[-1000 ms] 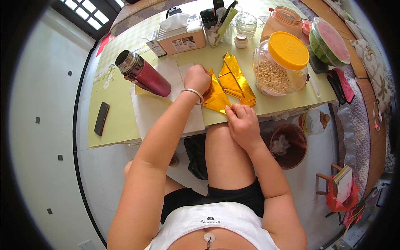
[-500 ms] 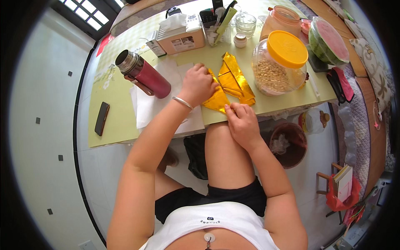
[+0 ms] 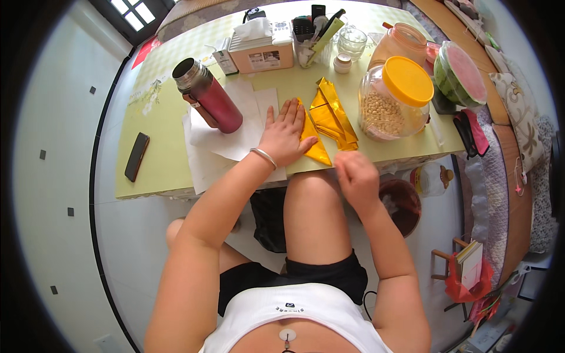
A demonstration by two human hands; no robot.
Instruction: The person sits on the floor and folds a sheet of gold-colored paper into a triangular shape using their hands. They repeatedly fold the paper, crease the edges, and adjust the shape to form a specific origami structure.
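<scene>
Here, seen from the head camera, the left hand (image 3: 284, 134) lies flat, fingers spread, pressing the near edge of the folded gold foil sheets (image 3: 327, 120) on the counter (image 3: 170, 176); the right hand (image 3: 356, 176) is curled loosely closed just off the counter's edge below the foil, and whether it pinches anything I cannot tell; the foil looks slick, so it could likely slide or spring open if the palm lifts, spoiling the crease. Left of the foil lie white papers (image 3: 235, 126) and a red flask (image 3: 209, 97) that a sweeping elbow might tip; right of the foil stands a yellow-lidded jar of grains (image 3: 394, 106), crowding the fold; behind the foil sit a tissue box (image 3: 262, 47) and a glass (image 3: 352, 42).
</scene>
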